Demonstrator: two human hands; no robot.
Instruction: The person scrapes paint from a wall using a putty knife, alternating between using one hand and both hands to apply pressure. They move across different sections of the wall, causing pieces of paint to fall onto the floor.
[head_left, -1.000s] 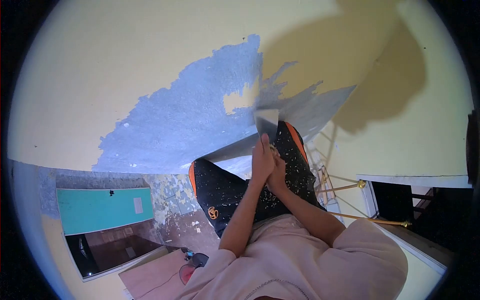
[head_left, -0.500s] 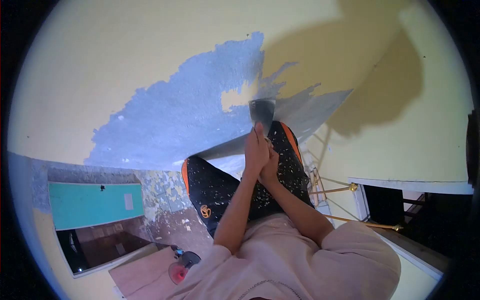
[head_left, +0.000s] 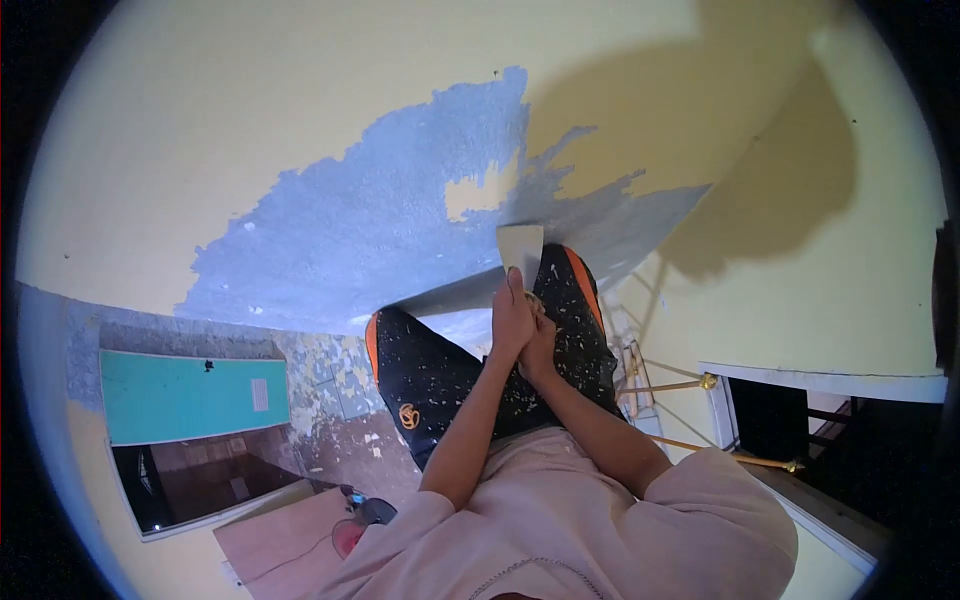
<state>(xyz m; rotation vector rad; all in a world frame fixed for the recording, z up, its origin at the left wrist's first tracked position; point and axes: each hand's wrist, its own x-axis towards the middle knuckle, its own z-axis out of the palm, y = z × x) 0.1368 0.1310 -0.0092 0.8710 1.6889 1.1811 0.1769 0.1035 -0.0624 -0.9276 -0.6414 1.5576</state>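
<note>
A wide-bladed paint scraper [head_left: 521, 250] points away from me, its pale blade catching the light. Wrapped around its handle, my left hand [head_left: 512, 318] has the thumb laid along the base of the blade. My right hand [head_left: 540, 345] is closed just below and beside it, against the handle's lower end; the handle itself is mostly hidden by the fingers. The blade's edge is close to the wall [head_left: 340, 235], where a bluish-grey bare patch shows among yellow paint. A leftover island of yellow paint [head_left: 470, 198] lies just above and left of the blade.
My dark trousers [head_left: 440, 375] are speckled with paint flakes. Down on the left are a turquoise door panel [head_left: 190, 397], a flake-strewn floor [head_left: 375, 455], a pinkish board [head_left: 275, 545] and a fan [head_left: 350, 535]. Yellow poles [head_left: 675, 385] and a dark opening [head_left: 765, 415] are at right.
Both hands have drawn the scraper slightly down toward me. Its blade, dark before, now looks bright and tilted differently. The yellow island keeps about the same outline.
</note>
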